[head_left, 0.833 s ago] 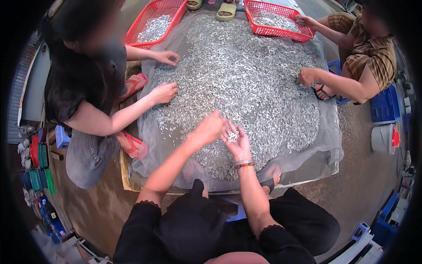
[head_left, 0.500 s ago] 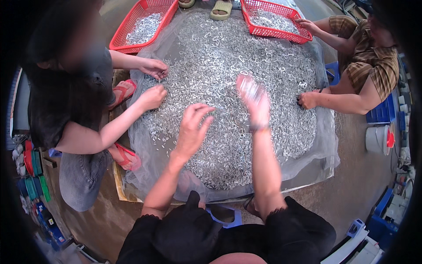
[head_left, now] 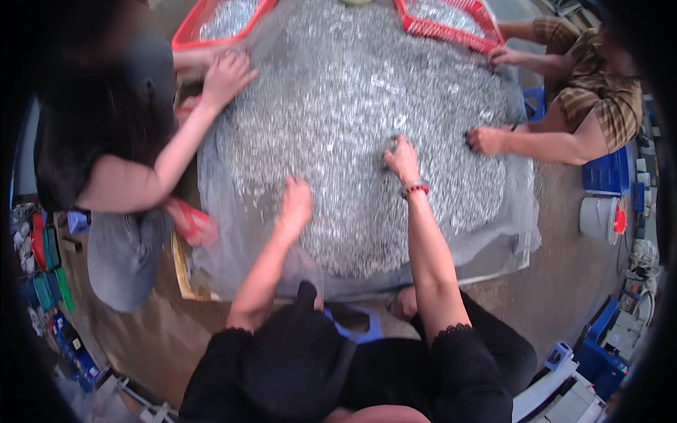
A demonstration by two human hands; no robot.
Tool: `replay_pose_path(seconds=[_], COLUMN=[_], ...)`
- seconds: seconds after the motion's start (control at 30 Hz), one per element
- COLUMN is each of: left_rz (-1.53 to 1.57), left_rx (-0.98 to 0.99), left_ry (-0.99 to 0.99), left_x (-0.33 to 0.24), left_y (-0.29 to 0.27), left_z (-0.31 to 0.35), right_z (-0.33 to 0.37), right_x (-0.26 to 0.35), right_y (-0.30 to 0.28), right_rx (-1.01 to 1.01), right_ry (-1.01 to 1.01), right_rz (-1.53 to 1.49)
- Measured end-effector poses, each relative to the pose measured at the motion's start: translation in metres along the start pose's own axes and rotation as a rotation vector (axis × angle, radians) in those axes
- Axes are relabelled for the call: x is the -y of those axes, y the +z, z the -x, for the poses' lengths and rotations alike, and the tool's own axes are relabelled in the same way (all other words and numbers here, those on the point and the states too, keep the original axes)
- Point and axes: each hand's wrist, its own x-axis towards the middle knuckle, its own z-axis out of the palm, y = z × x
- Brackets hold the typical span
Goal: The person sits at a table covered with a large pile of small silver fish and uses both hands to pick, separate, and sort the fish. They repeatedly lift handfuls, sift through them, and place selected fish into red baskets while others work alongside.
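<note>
Hands [head_left: 349,183] on glinting silvery pieces [head_left: 352,92]

Bright, even daylight with soft shadows; fisheye edges bend and darken.

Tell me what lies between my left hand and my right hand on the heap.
In the head view, only small silvery pieces of the heap lie between the left hand and right hand; nothing else.

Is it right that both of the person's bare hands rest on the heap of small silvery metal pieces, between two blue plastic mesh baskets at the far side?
Not quite. In the head view the two plastic mesh baskets are red, not blue. The rest holds: the left hand and right hand rest on the heap of small silvery metal pieces.
</note>
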Motion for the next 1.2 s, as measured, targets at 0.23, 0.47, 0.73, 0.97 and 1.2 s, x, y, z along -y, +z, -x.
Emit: replay_pose_path(seconds=[0.23, 0.47, 0.73, 0.97, 1.2], left_rz=[0.315, 1.013, 1.208, 1.111, 0.652], left_rx=[0.218, 0.235, 0.648, 0.795, 0.662], left_ry=[-0.190, -0.256, 0.008, 0.299, 0.433], left_x=[0.069, 0.045, -0.002, -0.032, -0.033], left_y=[-0.047, -0.004, -0.008, -0.021, -0.072], left_z=[0.005, 0.002, 0.003, 0.020, 0.032], right_z=[0.037, 0.078, 0.087, 0.105, 0.130], right_x=[-0.038, 0.042, 0.042, 0.015, 0.008], right_y=[0.035, 0.034, 0.016, -0.072, -0.092], right_rx=[-0.169, 0.303, 0.790, 0.862, 0.654], right_ry=[-0.072, 0.075, 0.067, 0.142, 0.101], right_rz=[-0.068, -0.448, -0.895, -0.830, -0.754])
